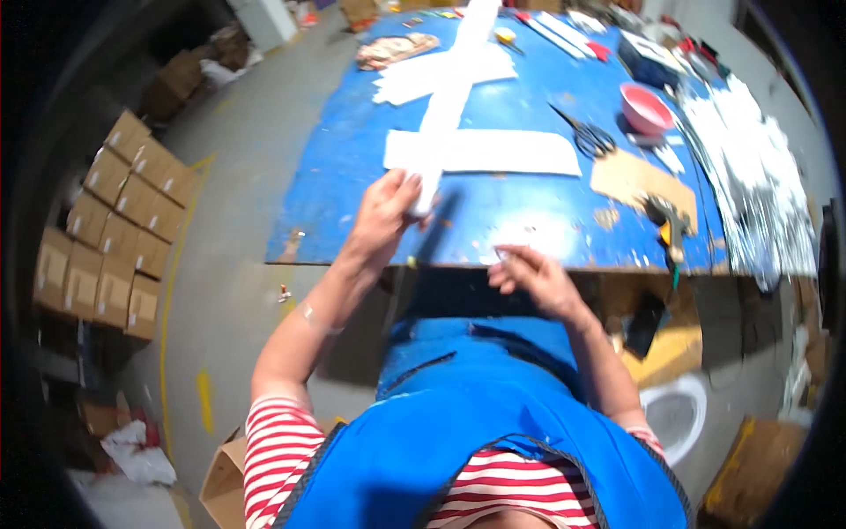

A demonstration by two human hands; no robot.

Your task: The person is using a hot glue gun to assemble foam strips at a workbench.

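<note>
1. The right hand [529, 275] hovers at the blue table's [352, 167] near edge, fingers curled; whether it pinches anything I cannot tell.
2. The left hand [386, 214] grips the near end of a long white strip [454, 88] running far across the table.
3. Further right lie scissors [586, 134] and a pink bowl [646, 108].

the near end of the long white strip [449, 97] is hidden inside the left hand [385, 216]. the right hand [529, 275] is motion-blurred; its fingertips perhaps pinch something too small to tell.
</note>
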